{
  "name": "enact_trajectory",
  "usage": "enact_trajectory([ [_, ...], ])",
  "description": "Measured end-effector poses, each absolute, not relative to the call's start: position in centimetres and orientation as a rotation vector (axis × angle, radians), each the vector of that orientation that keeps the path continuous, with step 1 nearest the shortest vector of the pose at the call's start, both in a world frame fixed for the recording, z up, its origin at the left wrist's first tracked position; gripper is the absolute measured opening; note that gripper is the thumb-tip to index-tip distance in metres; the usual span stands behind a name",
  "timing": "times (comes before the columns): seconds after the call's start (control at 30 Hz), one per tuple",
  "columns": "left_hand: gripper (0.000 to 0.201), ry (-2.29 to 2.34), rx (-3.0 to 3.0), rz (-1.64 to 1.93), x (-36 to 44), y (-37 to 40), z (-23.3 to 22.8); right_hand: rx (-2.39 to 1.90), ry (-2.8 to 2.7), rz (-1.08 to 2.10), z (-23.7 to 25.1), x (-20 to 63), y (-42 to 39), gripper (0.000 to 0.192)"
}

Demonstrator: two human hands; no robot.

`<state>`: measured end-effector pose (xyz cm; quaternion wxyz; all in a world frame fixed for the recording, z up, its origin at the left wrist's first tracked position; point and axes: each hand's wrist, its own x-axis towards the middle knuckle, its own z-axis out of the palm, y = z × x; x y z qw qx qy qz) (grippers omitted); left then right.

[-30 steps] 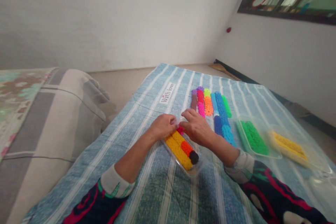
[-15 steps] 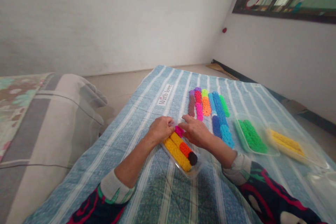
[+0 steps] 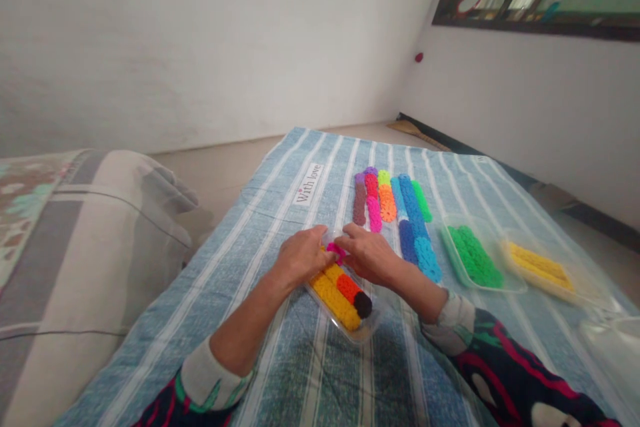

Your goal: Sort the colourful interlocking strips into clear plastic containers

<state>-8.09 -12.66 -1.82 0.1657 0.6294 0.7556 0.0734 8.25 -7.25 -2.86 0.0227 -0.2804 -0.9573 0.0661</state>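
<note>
Two hands meet over the far end of a clear plastic tray (image 3: 373, 327) that lies on the blue striped blanket (image 3: 280, 213). Your left hand (image 3: 300, 257) and your right hand (image 3: 367, 255) both pinch a small magenta disc (image 3: 336, 251), fingertips closed on it from either side, holding it just above the tray's far end. The disc looks knobbly, round and toothed at the rim.

Inside the tray, bumpy discs stacked face to face form rolls: a long yellow roll (image 3: 336, 299) on the near-left side, and beside it a roll running yellow, then red (image 3: 347, 287), ending in a dark disc (image 3: 363, 304). These rolls have their long axis running diagonally, from the far left, under your hands, to the near right, where the dark end faces you.

Beyond the tray, loose rolls (image 3: 387, 203) in brown, pink, orange, blue and green lie side by side on the blanket, pointing away from you. Right of the tray, well apart, a second clear tray holds green rolls (image 3: 473, 257), and a third farther right holds yellow rolls (image 3: 540, 265).
</note>
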Motion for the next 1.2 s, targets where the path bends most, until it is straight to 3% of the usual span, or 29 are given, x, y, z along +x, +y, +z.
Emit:
enact_trajectory([
  [0.17, 0.05, 2.143, 1.799, 0.205, -8.1, -12.7, -1.6, -0.818, -2.77, 0.326, -1.8, 10.0, -5.7, 0.025],
  [0.43, 0.046, 2.162, 1.765, 0.183, -7.9, -12.6, -1.4, -1.271, -2.811, 0.043, -1.3, 12.9, -0.7, 0.028],
  [0.67, 0.046, 2.141, 1.759, 0.223, -8.0, -12.7, -1.6, -1.293, -2.859, -0.023, -2.7, 12.5, 0.5, 0.042],
  [1.2, 0.044, 2.146, 1.767, 0.216, -8.0, -12.7, -1.7, -1.291, -2.883, 0.064, -3.6, 12.3, 2.2, 0.039],
])
